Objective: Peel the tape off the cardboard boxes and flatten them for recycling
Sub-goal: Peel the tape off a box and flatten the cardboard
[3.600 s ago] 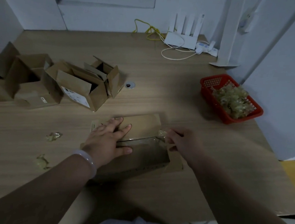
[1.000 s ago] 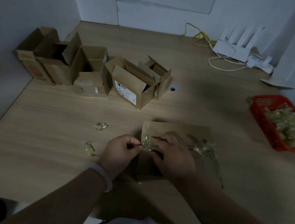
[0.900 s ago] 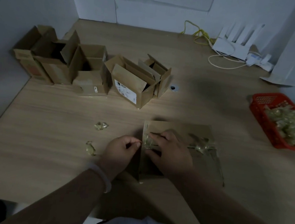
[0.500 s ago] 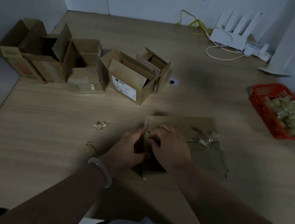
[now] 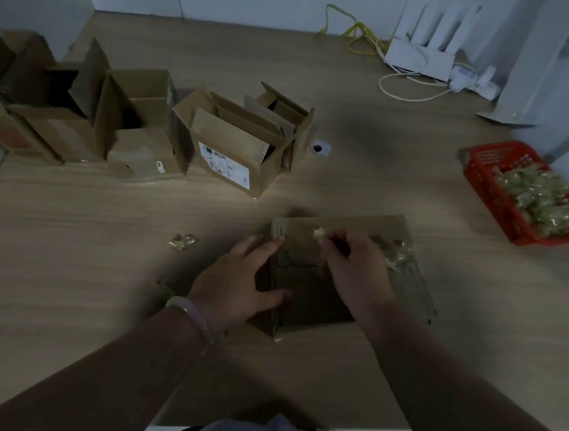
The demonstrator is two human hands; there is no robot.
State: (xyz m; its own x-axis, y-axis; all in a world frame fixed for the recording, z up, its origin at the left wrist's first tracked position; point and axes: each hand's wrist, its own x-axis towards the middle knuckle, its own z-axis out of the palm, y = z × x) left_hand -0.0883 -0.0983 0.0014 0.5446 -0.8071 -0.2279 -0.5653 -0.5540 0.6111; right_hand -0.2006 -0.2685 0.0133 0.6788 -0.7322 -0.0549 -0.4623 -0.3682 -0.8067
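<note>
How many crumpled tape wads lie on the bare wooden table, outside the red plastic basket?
2. One crumpled tape wad lies left of the flattened cardboard box; the other sits nearer, partly hidden beside the left hand. Others may be hidden.

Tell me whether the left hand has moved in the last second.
Yes. The left hand has shifted right, from beside the flattened box onto its left edge.

Head view, downward (near desk [image 5: 68, 231])
</note>
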